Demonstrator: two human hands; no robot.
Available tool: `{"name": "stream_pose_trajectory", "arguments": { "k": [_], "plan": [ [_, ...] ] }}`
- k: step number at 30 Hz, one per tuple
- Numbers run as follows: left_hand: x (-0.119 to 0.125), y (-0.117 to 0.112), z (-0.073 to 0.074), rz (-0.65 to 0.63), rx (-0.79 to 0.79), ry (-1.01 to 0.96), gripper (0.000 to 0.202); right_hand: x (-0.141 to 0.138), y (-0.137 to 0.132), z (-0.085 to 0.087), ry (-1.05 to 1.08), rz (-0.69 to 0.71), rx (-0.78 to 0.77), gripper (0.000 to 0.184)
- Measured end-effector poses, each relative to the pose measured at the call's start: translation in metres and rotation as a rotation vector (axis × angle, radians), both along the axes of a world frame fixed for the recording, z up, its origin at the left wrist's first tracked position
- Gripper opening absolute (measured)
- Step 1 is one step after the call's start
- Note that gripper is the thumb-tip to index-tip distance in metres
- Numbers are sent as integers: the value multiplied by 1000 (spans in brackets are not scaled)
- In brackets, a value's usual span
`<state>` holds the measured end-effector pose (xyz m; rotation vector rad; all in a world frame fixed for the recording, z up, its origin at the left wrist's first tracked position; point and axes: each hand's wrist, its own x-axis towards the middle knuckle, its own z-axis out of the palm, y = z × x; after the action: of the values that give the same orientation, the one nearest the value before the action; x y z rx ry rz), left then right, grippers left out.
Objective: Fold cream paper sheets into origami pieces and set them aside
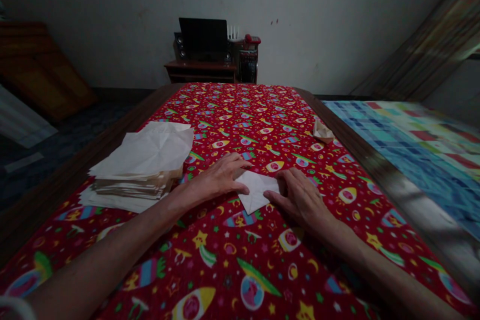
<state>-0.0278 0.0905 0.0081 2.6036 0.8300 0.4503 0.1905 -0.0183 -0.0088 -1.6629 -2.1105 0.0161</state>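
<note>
A small folded sheet of white paper (255, 191) lies on the red patterned cloth in front of me, one pointed corner towards me. My left hand (225, 174) grips its left side, thumb on the near edge and fingers at the far edge. On the opposite side, my right hand (298, 192) has its thumb on top of the paper and its fingers curled at the right edge. A thick stack of creased paper sheets (157, 147) rests to the left of my left hand. Beyond my right hand sits a small folded paper piece (322, 131).
The red cloth (240, 280) with rocket prints covers the long table, whose dark wooden edge (416, 205) shows at right. A bed with a blue checked cover (405, 160) stands beside it. At the far wall are a black monitor (203, 37) and a desk (202, 67).
</note>
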Motion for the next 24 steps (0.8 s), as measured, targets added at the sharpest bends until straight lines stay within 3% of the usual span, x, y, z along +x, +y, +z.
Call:
{"name": "stream_pose_trajectory", "arguments": {
  "k": [7, 11, 16, 24],
  "plan": [
    [0, -6, 4, 52, -38, -7, 49, 1, 2, -7, 95, 36, 79, 19],
    [0, -4, 2, 55, -6, 16, 50, 2, 3, -8, 92, 18, 56, 20],
    [1, -3, 5, 81, 40, 69, 36, 5, 3, -8, 114, 14, -42, 23],
    [-2, -4, 3, 170, -39, -17, 22, 1, 2, -2, 123, -39, -74, 12]
  ]
}}
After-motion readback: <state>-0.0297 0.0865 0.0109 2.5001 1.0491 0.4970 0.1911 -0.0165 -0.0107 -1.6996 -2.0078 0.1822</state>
